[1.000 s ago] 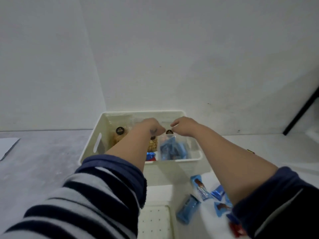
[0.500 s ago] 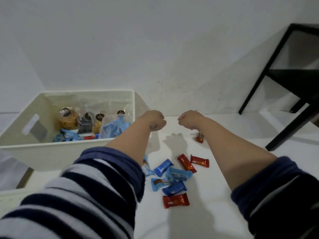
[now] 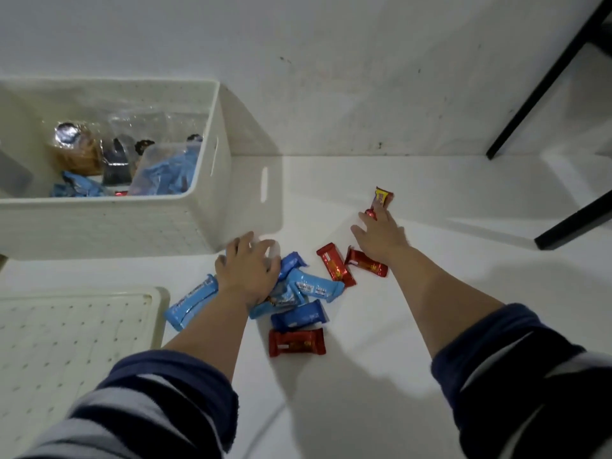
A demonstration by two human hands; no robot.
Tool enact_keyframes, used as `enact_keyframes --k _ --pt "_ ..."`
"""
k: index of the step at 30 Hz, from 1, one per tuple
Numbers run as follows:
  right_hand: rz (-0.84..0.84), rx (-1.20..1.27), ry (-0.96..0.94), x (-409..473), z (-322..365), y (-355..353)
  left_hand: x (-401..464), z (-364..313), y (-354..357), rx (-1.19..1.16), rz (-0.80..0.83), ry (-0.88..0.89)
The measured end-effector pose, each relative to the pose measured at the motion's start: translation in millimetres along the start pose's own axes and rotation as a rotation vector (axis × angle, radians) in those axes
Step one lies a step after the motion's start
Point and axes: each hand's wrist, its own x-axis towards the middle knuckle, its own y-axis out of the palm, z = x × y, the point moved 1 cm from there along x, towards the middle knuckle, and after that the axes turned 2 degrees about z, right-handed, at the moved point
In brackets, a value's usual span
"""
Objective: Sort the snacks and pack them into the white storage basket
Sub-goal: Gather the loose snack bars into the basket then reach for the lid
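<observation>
White storage basket point(image 3: 109, 223) sitting at the upper left on the white table point(image 3: 414, 309), already holding clear bags: one of golden snacks point(image 3: 77, 154), one of blue wrappers point(image 3: 169, 170), plus loose blue packets point(image 3: 77, 188) on its floor. Lying flat just in front of it, at the near left, a perforated white lid point(image 3: 73, 329). Spread on the table beside the basket's right corner, a cluster of blue snack bars point(image 3: 308, 288), with one long blue bar point(image 3: 192, 301) angled out to the left. Resting palm down on top of that blue cluster, the left hand point(image 3: 246, 271), fingers spread apart and lightly bent over the wrappers, not visibly closed round any one. Reaching farther out, the right hand point(image 3: 381, 235), fingers straight and apart, fingertips touching the near end of a lone red bar point(image 3: 382, 200). Lying between the two hands, two more red bars point(image 3: 336, 265) point(image 3: 367, 265); nearest the camera, a fourth red bar point(image 3: 296, 341). Crossing the upper right, black furniture legs point(image 3: 543, 84).
</observation>
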Motion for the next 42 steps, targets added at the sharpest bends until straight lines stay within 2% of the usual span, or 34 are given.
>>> enact_keyframes --k 6,13,17,22,26,29,31,34,37,42 --pt "-0.079 0.083 -0.166 -42.1 11.4 24.0 -18.5 5.7 -3.2 0.022 0.024 0.045" --pt "0.019 -0.09 -0.263 -102.6 33.9 56.9 -74.2 44.9 1.5 0.167 -0.007 0.182" --pt "0.005 -0.123 -0.326 -122.1 36.0 75.9 -82.9 51.1 5.8 0.22 -0.016 0.298" --pt "-0.088 -0.114 -0.37 -131.1 35.0 89.7 -64.6 41.0 7.6 0.259 -0.028 0.393" --pt "-0.226 -0.071 -0.39 -135.8 37.7 96.5 -51.9 40.0 11.0 0.299 -0.15 0.446" --pt "-0.387 -0.055 -0.42 -139.5 38.0 98.0 -50.2 42.2 14.8 0.183 -0.222 0.534" --pt "-0.419 -0.021 -0.417 -141.1 38.5 98.2 -54.1 41.5 15.5 0.097 -0.272 0.584" --pt "-0.418 0.056 -0.409 -141.8 40.7 97.7 -62.4 39.2 15.8 0.033 -0.31 0.558" --pt "-0.341 0.119 -0.392 -138.0 43.5 94.1 -72.5 36.1 15.3 -0.018 -0.327 0.481" --pt "-0.21 0.117 -0.281 -132.9 49.2 80.3 -87.4 34.4 11.2 0.034 -0.205 0.249"
